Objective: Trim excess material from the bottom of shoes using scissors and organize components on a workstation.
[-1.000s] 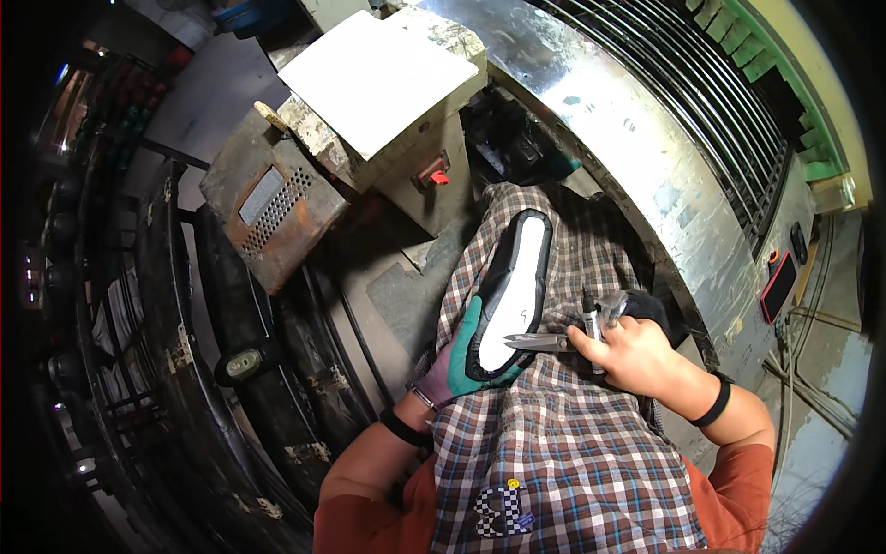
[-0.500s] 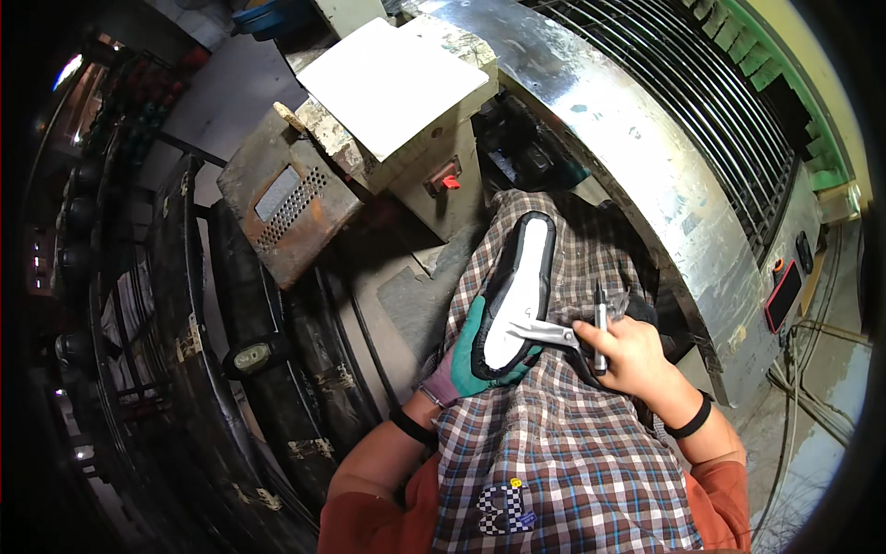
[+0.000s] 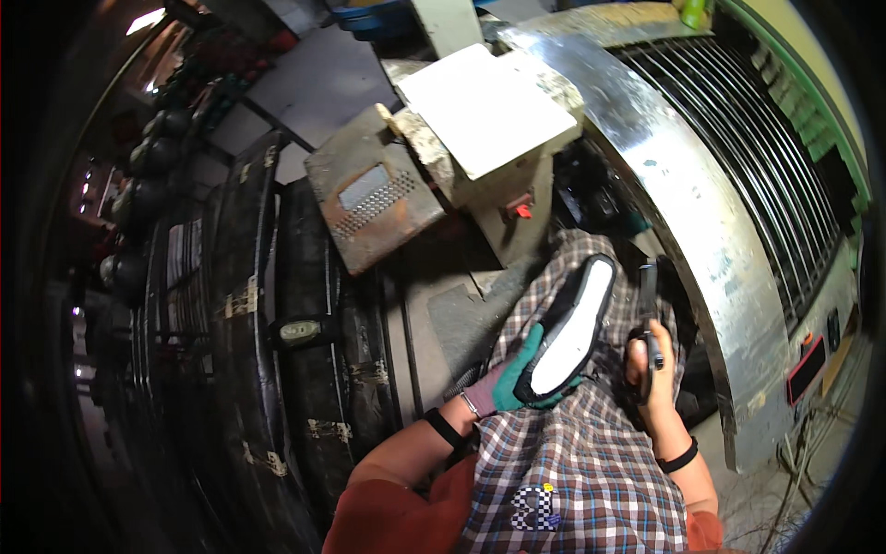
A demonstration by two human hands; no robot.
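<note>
Green-gloved, the left hand (image 3: 513, 380) held the shoe (image 3: 559, 316), white sole (image 3: 568, 343) up, over the checked apron (image 3: 591, 462), while the right hand (image 3: 657, 369), gripping scissors (image 3: 648, 294), had swung them aside, leaving that sole unobstructed.

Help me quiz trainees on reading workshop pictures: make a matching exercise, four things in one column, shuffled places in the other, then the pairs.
1. Shoe piece
2. Scissors
3. White sheet
4. Flat red-rimmed device

A. On top of the worn box
B. Near the picture's right edge
C. In the gloved left hand
D. In the bare right hand

Pairs: 1-C, 2-D, 3-A, 4-B
</note>
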